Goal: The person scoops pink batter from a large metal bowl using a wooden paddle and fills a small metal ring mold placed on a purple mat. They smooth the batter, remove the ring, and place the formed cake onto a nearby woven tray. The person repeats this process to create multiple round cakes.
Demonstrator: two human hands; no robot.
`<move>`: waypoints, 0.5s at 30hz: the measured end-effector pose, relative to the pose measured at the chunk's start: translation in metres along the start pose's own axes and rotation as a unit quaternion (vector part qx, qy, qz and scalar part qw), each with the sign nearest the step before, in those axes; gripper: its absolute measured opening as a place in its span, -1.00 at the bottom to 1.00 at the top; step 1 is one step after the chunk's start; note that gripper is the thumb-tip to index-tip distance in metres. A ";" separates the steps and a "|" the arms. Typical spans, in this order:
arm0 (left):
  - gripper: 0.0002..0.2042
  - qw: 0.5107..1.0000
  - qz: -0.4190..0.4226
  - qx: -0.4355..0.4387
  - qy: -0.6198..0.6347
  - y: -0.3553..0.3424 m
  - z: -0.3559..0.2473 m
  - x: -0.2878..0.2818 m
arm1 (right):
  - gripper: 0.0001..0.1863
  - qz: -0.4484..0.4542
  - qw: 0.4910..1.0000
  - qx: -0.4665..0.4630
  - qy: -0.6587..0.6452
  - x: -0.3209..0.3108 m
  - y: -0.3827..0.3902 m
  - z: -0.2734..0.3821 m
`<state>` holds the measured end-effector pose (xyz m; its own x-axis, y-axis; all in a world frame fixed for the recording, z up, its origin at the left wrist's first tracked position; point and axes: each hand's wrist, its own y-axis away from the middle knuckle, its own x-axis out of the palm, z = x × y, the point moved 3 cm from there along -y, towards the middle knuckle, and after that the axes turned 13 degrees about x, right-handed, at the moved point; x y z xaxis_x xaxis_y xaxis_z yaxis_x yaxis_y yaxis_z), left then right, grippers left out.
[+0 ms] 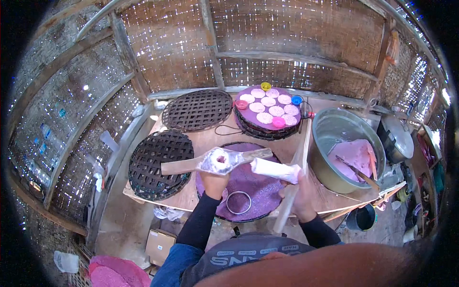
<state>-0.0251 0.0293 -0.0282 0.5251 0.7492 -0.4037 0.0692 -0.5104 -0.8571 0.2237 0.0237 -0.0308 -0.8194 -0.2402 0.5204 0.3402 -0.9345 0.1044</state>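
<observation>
My left hand (213,183) is closed around the wooden press body (198,165), which has two side handles and a hole in its white-smeared middle. My right hand (299,197) grips a wooden plunger (272,170). Its white-coated cylinder points left toward the press body, apart from it, and its crossbar slants down past my fingers. Below both hands lies a round tray (260,193) covered in purple cloth, with a metal ring (238,203) on it. Farther back, several pink lacy dough rounds (268,101) and small coloured cups (278,122) sit on another purple-covered tray.
Two dark woven racks (197,111) (160,165) lie at the left of the wooden table. At the right stands a large metal basin (321,173) holding pink dough (349,155) and a flat wooden-handled tool (366,178). Beyond it is a lidded pot (400,139). A woven wall rises behind.
</observation>
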 end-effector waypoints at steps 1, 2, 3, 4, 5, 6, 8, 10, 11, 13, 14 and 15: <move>-0.72 1.000 0.000 -0.014 0.016 -0.001 -0.009 -0.003 | -0.54 -0.027 0.999 -0.038 0.007 0.012 0.006 0.002; -0.72 0.999 -0.004 -0.026 0.029 -0.002 -0.015 -0.006 | -0.50 -0.034 0.996 -0.071 0.035 0.022 0.008 0.004; -0.72 0.998 -0.026 -0.042 0.043 -0.001 -0.018 -0.009 | -0.47 -0.042 0.992 -0.104 0.062 0.030 0.010 0.007; -0.71 0.999 -0.025 -0.022 0.022 -0.002 -0.020 -0.013 | -0.43 -0.050 0.985 -0.136 0.089 0.034 0.011 0.009; -0.70 1.000 -0.022 -0.003 0.006 -0.001 -0.022 -0.016 | -0.39 -0.052 0.982 -0.148 0.107 0.035 0.012 0.008; -0.69 1.000 -0.017 0.016 -0.012 -0.006 -0.029 -0.022 | -0.35 -0.054 0.978 -0.158 0.123 0.035 0.011 0.007; -0.64 0.996 0.072 0.038 -0.047 -0.019 -0.047 -0.033 | -0.27 -0.058 0.966 -0.188 0.170 0.036 0.012 0.008; -0.62 0.988 0.104 0.087 -0.075 -0.022 -0.057 -0.032 | -0.20 -0.062 0.944 -0.229 0.232 0.040 0.013 0.012; -0.63 0.995 0.092 0.032 0.018 -0.017 -0.050 -0.027 | -0.18 -0.046 0.943 -0.227 0.237 0.040 0.013 0.014; -0.65 0.991 0.091 0.000 0.099 -0.013 -0.045 -0.027 | -0.15 -0.017 0.943 -0.223 0.248 0.037 0.015 0.026; -0.66 0.989 0.114 0.024 0.091 -0.014 -0.045 -0.029 | -0.14 -0.004 0.913 -0.257 0.316 0.036 0.015 0.034; -0.67 0.988 0.118 0.066 0.069 -0.014 -0.042 -0.028 | -0.12 0.010 0.878 -0.287 0.382 0.036 0.014 0.043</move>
<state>-0.0049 -0.0026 0.0088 0.6252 0.5461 -0.5575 -0.1757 -0.5975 -0.7824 0.2190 0.0129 0.0259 -0.9609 -0.1588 -0.2269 0.2490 -0.8540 -0.4568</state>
